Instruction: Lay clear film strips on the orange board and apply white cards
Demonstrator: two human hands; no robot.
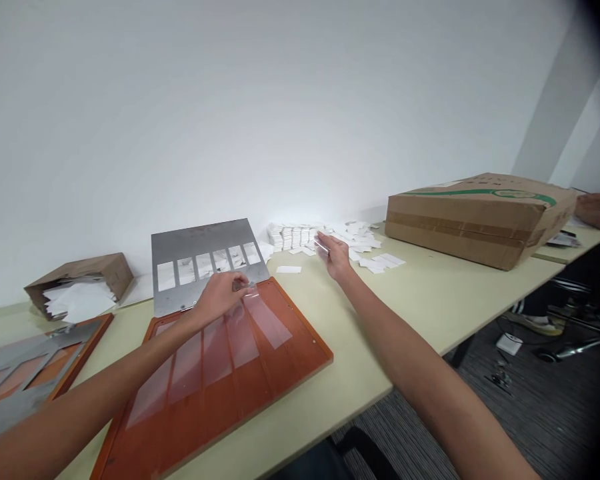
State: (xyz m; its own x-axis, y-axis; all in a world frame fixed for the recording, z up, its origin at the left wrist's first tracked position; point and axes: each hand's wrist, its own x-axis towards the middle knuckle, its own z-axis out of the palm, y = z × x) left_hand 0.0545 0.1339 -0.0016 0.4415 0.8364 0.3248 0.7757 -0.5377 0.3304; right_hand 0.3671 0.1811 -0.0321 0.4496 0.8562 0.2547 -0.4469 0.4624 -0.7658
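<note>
left hand (224, 293) pinches clear strip (269, 323) — right hand (337, 255) holds film (321, 247) — carton (122, 275) contains papers (81, 300)

I'm on one head cam, wide view, facing fwd & down over the table (420, 287) from its near side; L hand (220, 297) & R hand (337, 255) close, approx mid-frame, wall (300, 113) filling upper bkgd.

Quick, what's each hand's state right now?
Left hand: closed, pinching a clear strip over the orange board.
Right hand: closed, holding clear film.
</note>
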